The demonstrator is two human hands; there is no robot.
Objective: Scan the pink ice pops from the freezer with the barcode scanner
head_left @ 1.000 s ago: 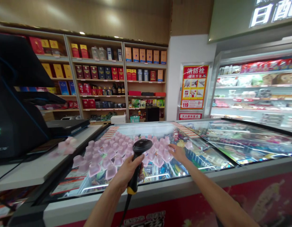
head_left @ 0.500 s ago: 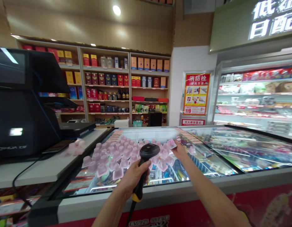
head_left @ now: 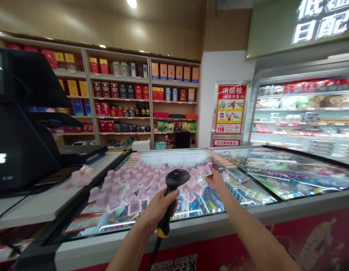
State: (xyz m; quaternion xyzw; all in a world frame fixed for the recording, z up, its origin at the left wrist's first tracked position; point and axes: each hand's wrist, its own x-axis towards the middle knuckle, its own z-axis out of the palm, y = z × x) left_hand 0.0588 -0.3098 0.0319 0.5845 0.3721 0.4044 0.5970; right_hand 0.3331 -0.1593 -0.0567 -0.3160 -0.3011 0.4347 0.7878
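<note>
My left hand (head_left: 162, 207) is wrapped round the handle of a black barcode scanner (head_left: 176, 178) with a yellow band near its cable end. The scanner's head points away to the right, over the freezer glass. Between the fingers of my right hand (head_left: 216, 179) is a small pink cup (head_left: 207, 171) with a white barcode label facing me, a short way right of the scanner head. Many similar pink cups (head_left: 134, 206) lie spread over the glass top of the chest freezer (head_left: 239, 212), left of and behind the scanner.
At left, a black checkout terminal (head_left: 20, 124) stands on a pale counter (head_left: 50, 207), with more pink cups (head_left: 83, 175) near the counter's edge. Shelves of boxed goods (head_left: 122, 90) line the back wall. A second glass-topped freezer section (head_left: 284, 169) adjoins on the right, before a lit refrigerated display (head_left: 304, 109).
The whole view has shifted, with the surroundings sliding left and slightly up. Both hands keep their holds, and the labelled cup stays close to the same spot beside the scanner head.
</note>
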